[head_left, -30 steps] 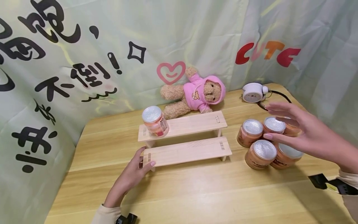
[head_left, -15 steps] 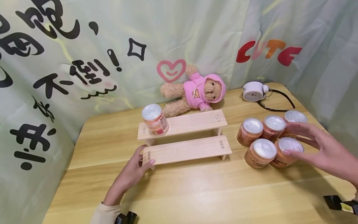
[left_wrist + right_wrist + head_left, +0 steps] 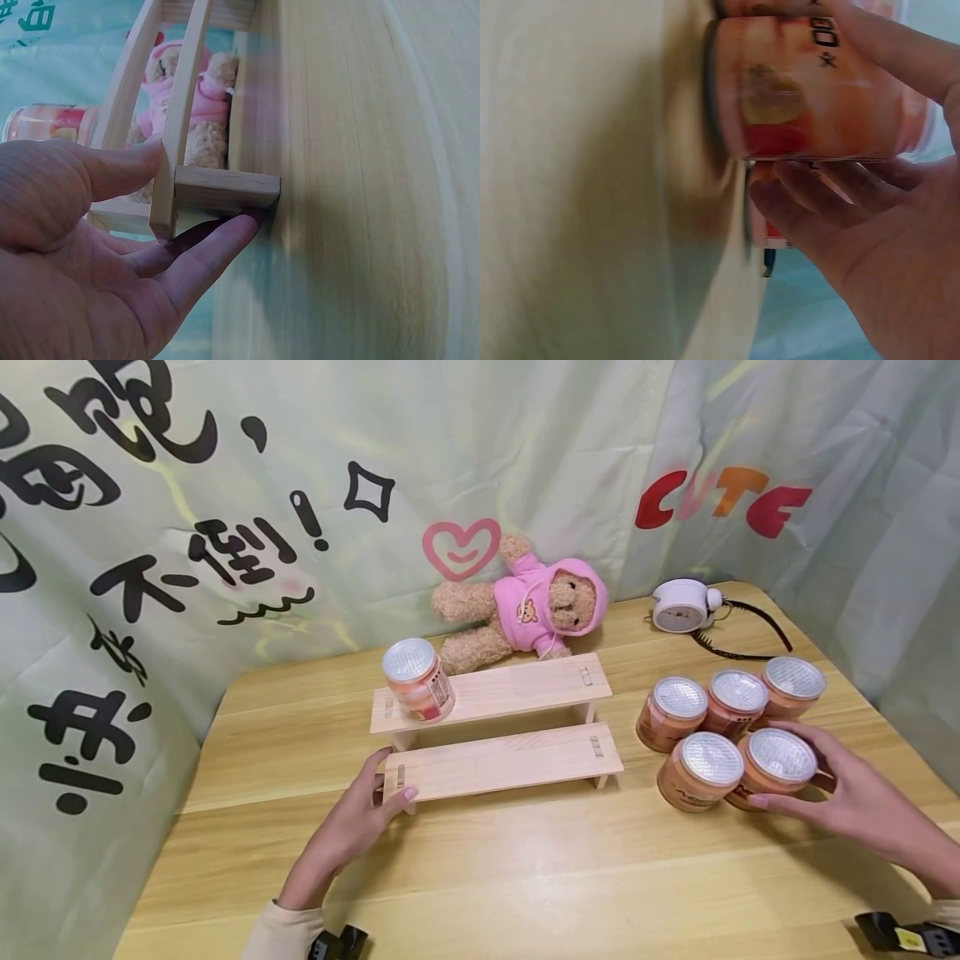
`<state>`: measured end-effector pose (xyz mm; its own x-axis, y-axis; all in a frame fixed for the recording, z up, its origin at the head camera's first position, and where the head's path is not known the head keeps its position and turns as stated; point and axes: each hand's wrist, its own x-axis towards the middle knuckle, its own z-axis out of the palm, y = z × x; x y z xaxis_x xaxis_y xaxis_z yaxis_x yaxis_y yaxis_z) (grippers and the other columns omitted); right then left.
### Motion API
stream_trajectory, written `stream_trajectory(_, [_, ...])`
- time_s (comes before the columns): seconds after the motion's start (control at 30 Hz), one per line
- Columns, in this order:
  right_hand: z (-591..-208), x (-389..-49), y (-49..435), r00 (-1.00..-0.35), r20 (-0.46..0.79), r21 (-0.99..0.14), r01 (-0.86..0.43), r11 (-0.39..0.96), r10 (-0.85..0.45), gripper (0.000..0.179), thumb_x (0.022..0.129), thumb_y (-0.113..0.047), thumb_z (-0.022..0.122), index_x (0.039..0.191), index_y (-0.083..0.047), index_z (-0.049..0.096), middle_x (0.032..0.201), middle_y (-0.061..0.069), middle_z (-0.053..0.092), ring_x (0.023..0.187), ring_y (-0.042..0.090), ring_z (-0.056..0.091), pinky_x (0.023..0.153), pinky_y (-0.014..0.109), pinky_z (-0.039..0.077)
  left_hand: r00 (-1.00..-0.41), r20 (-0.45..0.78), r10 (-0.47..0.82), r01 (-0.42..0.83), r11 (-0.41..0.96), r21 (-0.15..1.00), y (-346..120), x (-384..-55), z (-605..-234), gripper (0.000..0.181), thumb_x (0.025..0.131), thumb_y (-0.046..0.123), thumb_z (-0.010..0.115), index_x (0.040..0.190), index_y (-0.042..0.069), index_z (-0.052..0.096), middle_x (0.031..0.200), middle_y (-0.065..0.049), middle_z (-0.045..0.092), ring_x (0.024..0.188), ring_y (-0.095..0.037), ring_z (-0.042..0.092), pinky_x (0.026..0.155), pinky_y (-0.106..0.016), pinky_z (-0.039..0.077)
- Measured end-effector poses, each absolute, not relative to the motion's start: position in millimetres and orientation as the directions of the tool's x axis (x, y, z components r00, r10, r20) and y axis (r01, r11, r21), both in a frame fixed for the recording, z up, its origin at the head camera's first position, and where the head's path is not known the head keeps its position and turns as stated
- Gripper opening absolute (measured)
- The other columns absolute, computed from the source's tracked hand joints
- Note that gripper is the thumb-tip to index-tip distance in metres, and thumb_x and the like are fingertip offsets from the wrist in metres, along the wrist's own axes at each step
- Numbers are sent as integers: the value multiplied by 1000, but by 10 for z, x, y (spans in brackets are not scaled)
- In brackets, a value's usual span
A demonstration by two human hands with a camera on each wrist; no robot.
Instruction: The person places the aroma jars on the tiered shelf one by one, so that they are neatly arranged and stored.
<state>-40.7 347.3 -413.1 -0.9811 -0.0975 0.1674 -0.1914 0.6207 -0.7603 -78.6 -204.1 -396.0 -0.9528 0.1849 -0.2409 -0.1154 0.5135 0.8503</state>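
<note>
Apparently pinching front shelf (image 3: 501, 763) with left hand (image 3: 347, 823) and, toward right edge of counter (image 3: 888, 735), front-right jar (image 3: 776, 764) (likely rigid; hold mid-wall) with right hand (image 3: 843, 797).

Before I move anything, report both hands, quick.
Left hand: gripping the left end of the front wooden shelf.
Right hand: holding the front-right can of the group, thumb and fingers around its sides.
</note>
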Motion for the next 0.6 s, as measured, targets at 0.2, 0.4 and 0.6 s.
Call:
stream_trajectory(0.2, [-4184,-424,3441,-972,187,-794,-235,560,-143,84,72,9,87,144,-5,44,124,-21,55,106,-12,53,78,6,45,-952,-244,183,-118,518,847,-2030,-789,-3965,67,101,16,64,156,14,26,126,-22,63,112,-31,62,87,-38,50])
stream_trajectory(0.4, [-4172,-424,3448,-980,155,-785,-200,586,-127,79,76,4,86,143,-2,44,122,-21,56,104,-12,54,75,8,46,-953,-240,185,-114,515,850,-2026,-795,-3969,67,101,15,64,157,13,26,126,-22,63,111,-31,63,87,-40,51])
stream_trajectory(0.6, [-4160,-422,3447,-978,144,-771,-207,602,-151,83,77,-1,87,147,-2,42,124,-20,55,105,-12,53,74,8,46,-952,-242,186,-117,509,852,-2026,-798,-3969,66,101,14,63,156,13,27,129,-23,62,114,-32,62,90,-42,52])
